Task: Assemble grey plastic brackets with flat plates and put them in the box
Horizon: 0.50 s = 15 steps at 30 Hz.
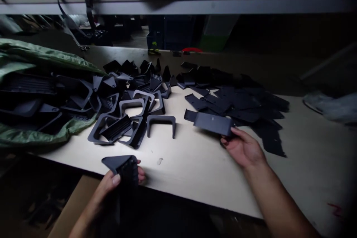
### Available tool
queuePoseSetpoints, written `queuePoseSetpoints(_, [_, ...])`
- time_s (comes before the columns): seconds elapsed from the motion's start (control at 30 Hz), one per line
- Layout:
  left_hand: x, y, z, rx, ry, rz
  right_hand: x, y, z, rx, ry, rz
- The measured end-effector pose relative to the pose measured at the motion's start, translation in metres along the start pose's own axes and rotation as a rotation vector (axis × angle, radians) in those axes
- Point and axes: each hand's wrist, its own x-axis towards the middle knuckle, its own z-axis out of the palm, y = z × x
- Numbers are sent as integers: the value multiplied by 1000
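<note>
Dozens of dark parts crowd the pale table [192, 167]: an open green sack [52, 55] and angular frames [161, 118] at left, a heap of flat plates [245, 100] at right, a shelf [212, 6] crossing above the far side. At the near edge, the left hand [108, 185] grips a dark, ribbed bracket [128, 173] with a pointed flange. Well apart from it, the right hand [245, 151] pinches a smooth, oblong dark panel [213, 123] by one end, near the plates.
</note>
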Motion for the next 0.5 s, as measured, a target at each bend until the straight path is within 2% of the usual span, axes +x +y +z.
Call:
queuePoseSetpoints(0.17, [2, 2, 9, -77, -54, -7, -39, 33, 3, -94, 3, 179])
queuePoseSetpoints(0.3, [-1, 5, 9, -159, -95, -44, -55, 37, -11, -350, 46, 259])
queuePoseSetpoints(0.37, [-4, 6, 8, -187, -51, -66, -61, 28, -19, -637, 64, 166])
queuePoseSetpoints(0.43, [-7, 5, 9, -189, -6, -80, -64, 15, -20, -1006, 32, -58])
queuePoseSetpoints(0.5, [-5, 3, 11, -188, 6, -84, -63, 4, -12, -1299, -69, -300])
